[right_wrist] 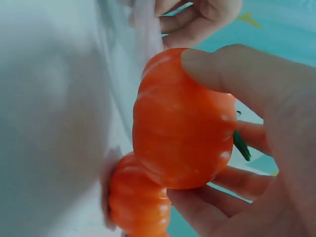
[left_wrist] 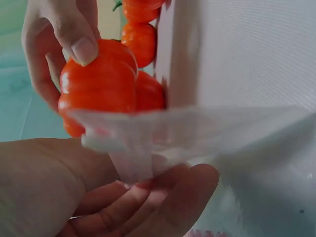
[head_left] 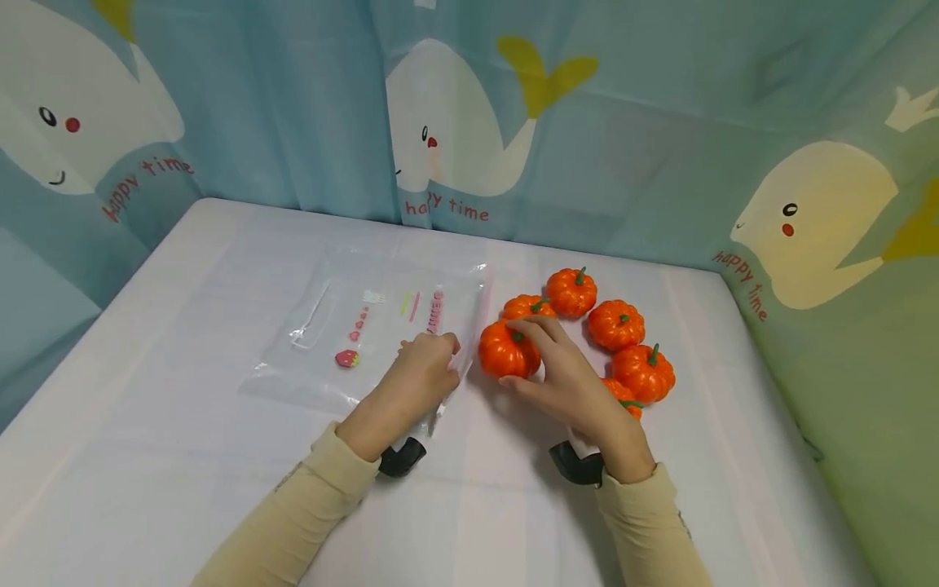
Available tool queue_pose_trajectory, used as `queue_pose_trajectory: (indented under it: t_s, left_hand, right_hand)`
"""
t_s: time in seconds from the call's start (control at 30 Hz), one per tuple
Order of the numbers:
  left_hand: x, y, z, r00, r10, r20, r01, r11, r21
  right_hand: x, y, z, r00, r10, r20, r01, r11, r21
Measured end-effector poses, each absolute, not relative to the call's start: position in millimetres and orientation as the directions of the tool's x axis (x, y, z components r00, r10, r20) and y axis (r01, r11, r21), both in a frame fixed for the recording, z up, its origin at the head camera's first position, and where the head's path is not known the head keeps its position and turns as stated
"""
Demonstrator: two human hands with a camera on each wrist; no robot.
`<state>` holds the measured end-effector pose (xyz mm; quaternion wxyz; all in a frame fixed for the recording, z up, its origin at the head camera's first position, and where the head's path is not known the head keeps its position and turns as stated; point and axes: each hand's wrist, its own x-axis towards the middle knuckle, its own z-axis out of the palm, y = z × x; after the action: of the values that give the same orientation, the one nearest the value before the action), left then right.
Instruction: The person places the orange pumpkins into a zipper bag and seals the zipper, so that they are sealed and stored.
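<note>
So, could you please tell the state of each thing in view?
Bag: spread on the table, one edge lifted
Left hand: holding that edge
Held pumpkin: off the table, stem upward
Right hand: gripping it
Five other pumpkins: resting on the table
Curtain: hanging behind the table

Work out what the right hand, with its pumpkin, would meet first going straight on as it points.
Probably the clear bag's pink edge, just beyond the held pumpkin; the right hand might pass over it, as depth is unclear.
</note>
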<state>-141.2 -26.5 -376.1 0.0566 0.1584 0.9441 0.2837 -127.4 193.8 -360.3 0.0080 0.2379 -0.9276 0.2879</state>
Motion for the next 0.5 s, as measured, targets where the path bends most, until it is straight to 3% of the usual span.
queue_pose_trajectory:
  t_s: [0.27,0.5]
  left_hand:
    - [-140,-23,-378,-0.927,0.368,0.065,0.347,0.784,0.514]
    - [-140,-22,-375,-0.934,0.354,0.053,0.327,0.784,0.528]
  right_hand:
    - [-127,185,-366,-0.869,-0.433,0.238,-0.492,0.710,-0.503]
    - [-126,178,-368,-0.863,-0.428,0.269,-0.505,0.710,-0.490]
